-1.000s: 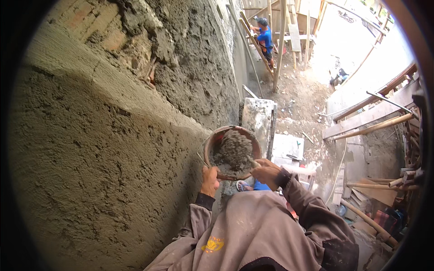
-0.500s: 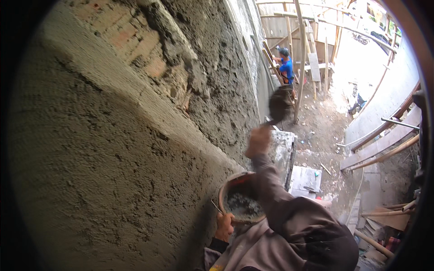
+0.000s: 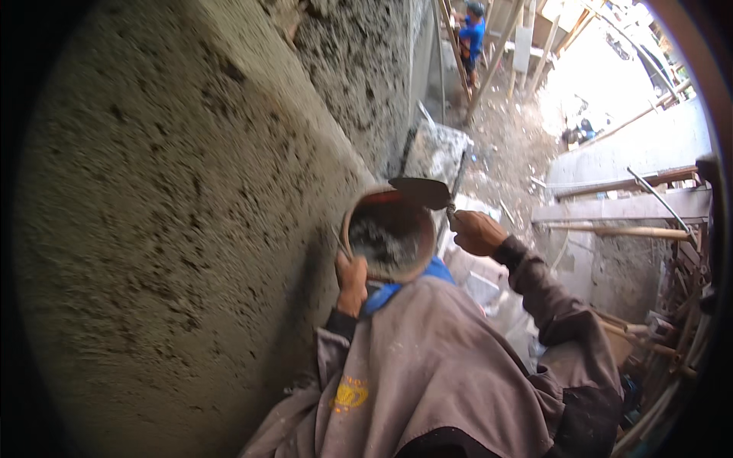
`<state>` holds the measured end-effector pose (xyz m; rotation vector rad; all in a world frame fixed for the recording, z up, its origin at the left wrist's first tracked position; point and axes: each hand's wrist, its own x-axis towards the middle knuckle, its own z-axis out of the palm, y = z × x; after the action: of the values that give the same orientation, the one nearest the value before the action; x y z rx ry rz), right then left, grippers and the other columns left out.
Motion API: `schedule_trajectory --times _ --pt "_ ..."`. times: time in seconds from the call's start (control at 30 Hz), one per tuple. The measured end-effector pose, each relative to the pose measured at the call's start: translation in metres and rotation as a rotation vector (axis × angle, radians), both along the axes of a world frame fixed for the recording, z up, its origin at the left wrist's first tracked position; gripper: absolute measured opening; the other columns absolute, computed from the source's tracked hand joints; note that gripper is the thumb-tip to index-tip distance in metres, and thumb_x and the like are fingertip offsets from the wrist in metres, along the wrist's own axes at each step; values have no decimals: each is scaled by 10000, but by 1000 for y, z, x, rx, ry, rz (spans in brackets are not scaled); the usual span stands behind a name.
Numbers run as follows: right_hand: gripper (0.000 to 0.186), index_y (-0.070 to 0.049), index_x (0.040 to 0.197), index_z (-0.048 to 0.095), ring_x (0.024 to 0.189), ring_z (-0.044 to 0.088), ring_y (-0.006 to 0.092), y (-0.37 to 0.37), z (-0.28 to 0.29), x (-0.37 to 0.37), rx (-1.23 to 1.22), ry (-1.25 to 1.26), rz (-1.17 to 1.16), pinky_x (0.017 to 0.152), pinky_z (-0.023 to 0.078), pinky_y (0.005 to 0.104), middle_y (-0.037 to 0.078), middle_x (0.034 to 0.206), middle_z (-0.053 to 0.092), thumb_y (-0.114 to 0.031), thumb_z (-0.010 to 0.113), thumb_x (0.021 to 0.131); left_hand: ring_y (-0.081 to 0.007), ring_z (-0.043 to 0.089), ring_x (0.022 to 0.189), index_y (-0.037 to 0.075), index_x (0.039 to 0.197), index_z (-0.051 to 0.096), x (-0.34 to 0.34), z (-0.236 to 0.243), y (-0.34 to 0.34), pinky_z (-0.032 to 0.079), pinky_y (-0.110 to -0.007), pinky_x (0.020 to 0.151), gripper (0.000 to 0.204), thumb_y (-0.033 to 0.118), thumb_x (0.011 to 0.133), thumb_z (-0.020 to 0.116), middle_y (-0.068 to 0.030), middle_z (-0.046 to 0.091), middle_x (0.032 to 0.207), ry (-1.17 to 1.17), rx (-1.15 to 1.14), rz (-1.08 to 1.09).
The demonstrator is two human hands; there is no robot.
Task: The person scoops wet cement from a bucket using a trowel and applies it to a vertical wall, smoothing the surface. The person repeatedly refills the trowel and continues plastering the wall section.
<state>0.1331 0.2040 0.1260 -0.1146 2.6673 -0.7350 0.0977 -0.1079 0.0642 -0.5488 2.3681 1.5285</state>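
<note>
While the left hand (image 3: 352, 280) grips the near rim of a round pan (image 3: 388, 235), fingers closed over its edge, the right hand (image 3: 476, 232) is wrapped tight around the handle of a trowel (image 3: 422, 192). The pan sits just in front of the person's chest, tilted toward the wall (image 3: 175, 229), and holds a low heap of wet grey mortar (image 3: 379, 243) in its bottom. The trowel's dark blade lies flat over the pan's far rim, pointing left toward the wall; whether it touches the rim cannot be told. The wall fills the left of the view, coated in rough, pitted grey plaster, with a coarser, lumpier patch higher up near the top edge. The person wears a mortar-stained grey top with a blue collar showing at the neck. Below and beyond the pan, the ground (image 3: 511, 145) is strewn with rubble and scraps. To the right run planks and a wooden pole (image 3: 611, 229). Far off at the top, another person in a blue shirt (image 3: 473, 34) stands among upright poles.
</note>
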Motion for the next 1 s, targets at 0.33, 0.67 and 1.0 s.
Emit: schedule_trajectory --times 0.33,0.67,1.0 --pt "228 3 849 640 568 621 240 -71 -57 -4 -473 -379 -12 483 510 371 100 643 605 -206 611 762 -320 605 1108 63 1427 425 -29 57 53 450 -349 943 719 -38 716 460 -266 552 1295 265 -71 -461" --pt "188 -57 758 568 472 537 127 -46 -52 12 -874 -447 -270 407 413 315 24 573 528 -225 643 798 -245 509 896 -40 1041 434 -31 14 32 453 -326 786 398 -10 660 546 -153 488 1032 -233 213 -70" --pt "255 -28 762 493 475 512 131 -37 -13 22 -899 -180 -457 431 429 305 17 561 480 -221 645 831 -258 551 765 28 1300 356 -51 13 37 498 -403 544 660 -11 668 540 -139 473 966 -302 368 38"
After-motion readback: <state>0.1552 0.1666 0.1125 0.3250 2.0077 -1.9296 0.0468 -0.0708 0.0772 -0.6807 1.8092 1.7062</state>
